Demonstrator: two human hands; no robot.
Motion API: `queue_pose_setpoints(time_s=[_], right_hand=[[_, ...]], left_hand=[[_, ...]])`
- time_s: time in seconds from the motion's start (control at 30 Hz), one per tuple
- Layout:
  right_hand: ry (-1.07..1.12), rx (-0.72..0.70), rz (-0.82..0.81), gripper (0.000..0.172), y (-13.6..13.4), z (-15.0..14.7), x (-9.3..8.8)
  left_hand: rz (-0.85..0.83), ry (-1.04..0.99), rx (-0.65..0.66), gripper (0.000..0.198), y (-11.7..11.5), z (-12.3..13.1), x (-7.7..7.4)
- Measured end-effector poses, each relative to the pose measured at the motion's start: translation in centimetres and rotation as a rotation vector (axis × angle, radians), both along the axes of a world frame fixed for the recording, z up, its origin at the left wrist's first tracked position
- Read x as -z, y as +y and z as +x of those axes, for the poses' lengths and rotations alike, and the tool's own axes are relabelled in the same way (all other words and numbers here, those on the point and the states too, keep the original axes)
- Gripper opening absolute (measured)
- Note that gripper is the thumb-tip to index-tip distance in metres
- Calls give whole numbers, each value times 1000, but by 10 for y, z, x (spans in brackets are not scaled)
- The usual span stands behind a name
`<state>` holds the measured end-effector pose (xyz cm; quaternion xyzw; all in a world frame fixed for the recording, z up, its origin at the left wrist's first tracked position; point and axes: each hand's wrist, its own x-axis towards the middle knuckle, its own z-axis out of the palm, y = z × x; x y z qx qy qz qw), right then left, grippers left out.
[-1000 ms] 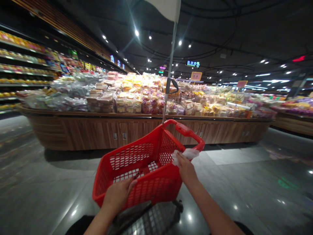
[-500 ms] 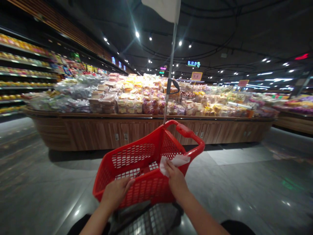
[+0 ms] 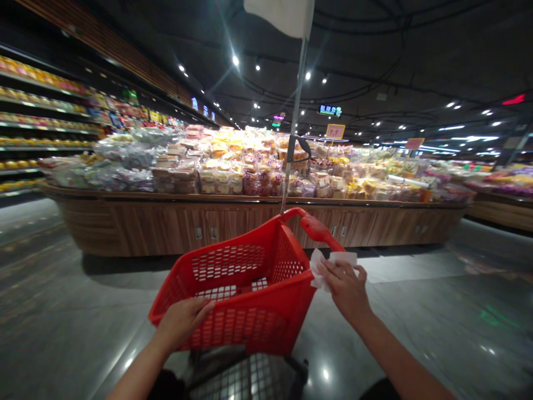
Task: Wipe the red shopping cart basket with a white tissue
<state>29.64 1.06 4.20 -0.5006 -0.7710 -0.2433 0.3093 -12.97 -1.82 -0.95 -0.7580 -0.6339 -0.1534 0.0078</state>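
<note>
Pinching a crumpled white tissue (image 3: 320,270) between thumb and bent fingers, the right hand (image 3: 343,291) sits just beside the right rim of a red perforated plastic shopping basket (image 3: 250,328); half a second earlier it was further left, over the basket's inside. The basket now points more to the left and rides on a dark wire shopping cart (image 3: 250,378), whose lower part is cut off by the bottom edge of the view. The left hand (image 3: 181,322) has its fingers closed over the basket's near rim. A thin metal pole (image 3: 295,100) with a white flag (image 3: 278,16) rises behind the basket, and the flag's top is cut off. Beyond stands a long wood-sided display table (image 3: 250,228) heaped with bagged baked goods (image 3: 233,166), too blurred for labels to be read. Stocked shelves (image 3: 41,111) run along the left, above a polished grey tile floor (image 3: 395,311)
</note>
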Motion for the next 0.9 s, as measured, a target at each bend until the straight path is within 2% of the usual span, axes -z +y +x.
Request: queue_pose_setpoints(time_s=[0.1, 0.17, 0.27, 0.43, 0.53, 0.7, 0.77, 0.9], right_hand=[[-18, -67, 11, 34, 0, -1, -1], [-7, -95, 25, 31, 0, -6, 0], [9, -123, 28, 29, 0, -13, -1], [-36, -158, -58, 30, 1, -26, -5], [-80, -166, -128, 28, 4, -43, -5], [-158, -224, -233, 27, 8, -71, -5], [-196, -248, -222, 28, 6, -65, -8], [-209, -249, -134, 31, 2, -28, -18]], left_hand=[[65, 16, -25, 48, 2, 3, -2], [155, 7, -24, 46, 3, 16, -3], [259, -12, 14, 41, 7, 52, -5], [307, -19, 82, 36, 23, 125, -6], [316, -4, 50, 38, 33, 151, -5], [327, 30, -23, 41, 39, 155, -3], [333, 41, -33, 40, 38, 150, -2], [340, 51, -32, 41, 35, 141, 0]])
